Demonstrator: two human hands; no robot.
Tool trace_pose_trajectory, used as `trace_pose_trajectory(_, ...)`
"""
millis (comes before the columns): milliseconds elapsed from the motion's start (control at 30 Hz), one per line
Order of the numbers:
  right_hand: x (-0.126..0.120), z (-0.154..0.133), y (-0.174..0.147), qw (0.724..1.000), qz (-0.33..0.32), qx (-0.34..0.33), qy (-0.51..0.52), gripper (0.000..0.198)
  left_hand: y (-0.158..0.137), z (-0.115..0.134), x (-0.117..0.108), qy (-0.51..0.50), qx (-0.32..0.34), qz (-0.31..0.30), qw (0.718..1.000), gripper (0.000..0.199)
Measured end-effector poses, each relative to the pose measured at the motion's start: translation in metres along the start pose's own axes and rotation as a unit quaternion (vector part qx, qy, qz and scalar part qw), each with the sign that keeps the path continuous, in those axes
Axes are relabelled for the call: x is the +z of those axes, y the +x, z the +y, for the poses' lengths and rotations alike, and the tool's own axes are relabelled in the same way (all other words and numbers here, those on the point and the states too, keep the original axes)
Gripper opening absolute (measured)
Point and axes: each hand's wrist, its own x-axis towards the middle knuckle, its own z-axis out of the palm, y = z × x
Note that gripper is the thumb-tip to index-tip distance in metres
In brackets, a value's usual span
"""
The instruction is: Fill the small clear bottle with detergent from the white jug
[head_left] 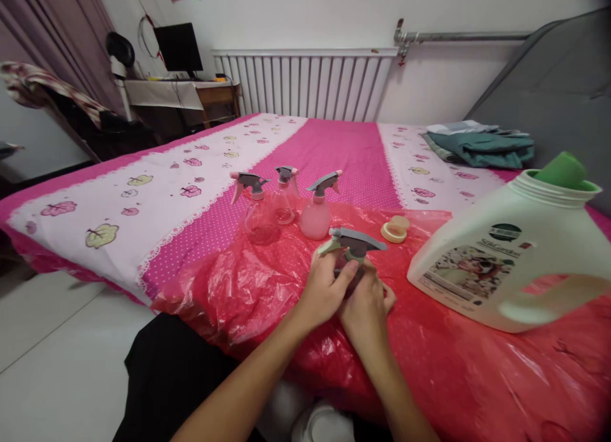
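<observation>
Both of my hands are wrapped round one spray bottle (357,241) with a grey and pale green trigger head. My left hand (329,283) grips it just under the head, thumb across the front. Lower down, my right hand (365,302) closes on the body, which the fingers mostly hide. Beyond them stand three more spray bottles with grey and pink heads: a clear one (261,219), another clear one behind it (285,203), and one with cloudy pinkish contents (316,219). A large pale green detergent jug (458,251) stands uncapped to the right, something green in its mouth.
Red plastic sheeting (229,283) covers the near part of the bed (334,142). A small pale cap (395,229) lies beside the jug. Folded clothes (482,146) rest at the back right. A white container (324,423) is below the bed edge, between my legs.
</observation>
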Motion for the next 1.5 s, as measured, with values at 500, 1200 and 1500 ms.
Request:
trace_pose_trajectory(500, 0.002, 0.001, -0.001, 1.0, 0.002, 0.004, 0.001, 0.04, -0.001, 0.004, 0.004, -0.066, -0.017, 0.01, 0.998, 0.034)
trace_pose_trajectory(1200, 0.005, 0.004, -0.002, 1.0, 0.008, -0.004, 0.025, 0.042, -0.005, 0.004, 0.009, -0.056, -0.023, 0.041, 0.997, 0.025)
trace_pose_trajectory(1500, 0.004, 0.002, -0.002, 0.999, 0.016, -0.022, 0.028, 0.051, 0.004, 0.038, -0.001, -0.023, 0.038, 0.126, 0.991, 0.019)
